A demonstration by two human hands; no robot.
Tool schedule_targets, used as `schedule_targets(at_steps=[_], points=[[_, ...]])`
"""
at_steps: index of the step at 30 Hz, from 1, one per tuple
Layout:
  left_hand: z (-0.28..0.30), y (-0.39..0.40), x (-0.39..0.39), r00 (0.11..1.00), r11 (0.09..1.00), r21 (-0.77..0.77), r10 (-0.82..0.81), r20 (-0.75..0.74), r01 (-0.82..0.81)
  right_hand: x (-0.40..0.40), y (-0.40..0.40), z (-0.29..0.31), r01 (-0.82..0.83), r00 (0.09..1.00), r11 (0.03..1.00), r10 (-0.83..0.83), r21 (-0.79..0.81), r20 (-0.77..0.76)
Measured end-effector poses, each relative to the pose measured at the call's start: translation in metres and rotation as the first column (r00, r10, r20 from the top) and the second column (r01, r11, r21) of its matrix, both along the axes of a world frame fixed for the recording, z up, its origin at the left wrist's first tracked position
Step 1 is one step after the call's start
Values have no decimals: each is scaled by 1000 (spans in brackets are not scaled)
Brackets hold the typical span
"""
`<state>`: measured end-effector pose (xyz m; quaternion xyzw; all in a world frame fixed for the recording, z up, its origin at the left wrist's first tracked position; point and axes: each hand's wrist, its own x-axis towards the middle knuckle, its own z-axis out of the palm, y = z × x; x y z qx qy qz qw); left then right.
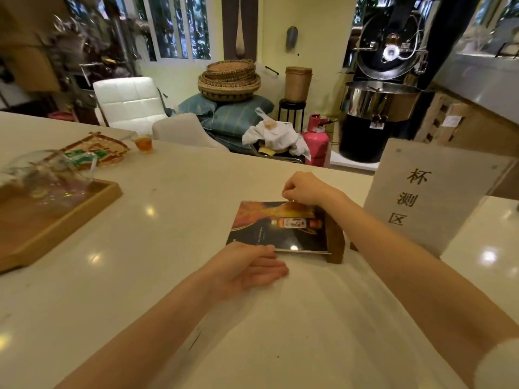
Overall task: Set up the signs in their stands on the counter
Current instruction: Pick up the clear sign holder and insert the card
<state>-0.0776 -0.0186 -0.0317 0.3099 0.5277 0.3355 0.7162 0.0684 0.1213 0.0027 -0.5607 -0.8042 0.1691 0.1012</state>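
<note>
A dark sign card (269, 228) with an orange picture and a small bottle on it lies nearly flat on the white counter (174, 209). Its right edge meets a brown wooden stand (335, 242). My right hand (302, 189) pinches the card's far edge, fingers closed on it. My left hand (247, 265) rests at the card's near left corner, fingers stretched out and touching the edge. A grey sign (427, 197) with three dark characters stands upright at the right.
A wooden tray (56, 220) with an overturned glass jug (45, 175) sits at the left. Behind it lie a woven mat (98, 148) and a small glass of amber tea (143, 143). Chairs, baskets, a pink gas cylinder and a coffee roaster stand beyond the counter.
</note>
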Motion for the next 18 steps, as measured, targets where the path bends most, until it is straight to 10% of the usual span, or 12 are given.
schedule_targets(at_steps=[6, 18], points=[[-7, 1, 16, 908, 971, -150, 228, 352, -186, 0, 4, -7, -6, 1000, 997, 5, -76, -17], [5, 1, 34, 934, 876, 376, 351, -68, -302, 12, -5, 3, 83, 926, 996, -72, 12, -371]])
